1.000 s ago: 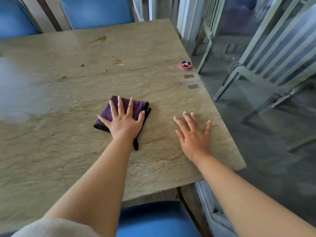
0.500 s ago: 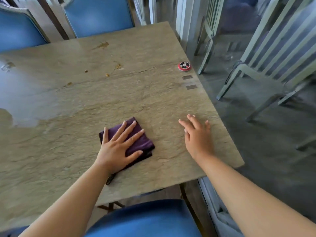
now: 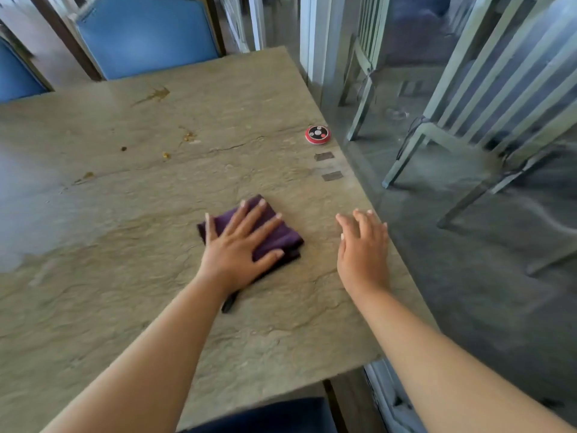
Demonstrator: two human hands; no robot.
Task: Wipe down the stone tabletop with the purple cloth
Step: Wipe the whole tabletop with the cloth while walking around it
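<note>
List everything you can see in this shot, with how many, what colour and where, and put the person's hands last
stone tabletop: one, tan-grey, fills the left and centre
purple cloth: one, dark purple, folded, flat on the tabletop near the middle, under the left hand
food stains and crumbs: several, brownish-yellow, scattered on the far part of the tabletop
round button device: one, red rim with dark face, near the tabletop's right edge
small rectangular patches: two, grey, on the tabletop just nearer than the device
blue chairs: two at the far side, part of one dark blue seat at the near edge
pale slatted chairs: at least two, grey-green, on the floor to the right
left hand: one, flat on the cloth, fingers spread
right hand: one, open, at the tabletop's right edge
</note>
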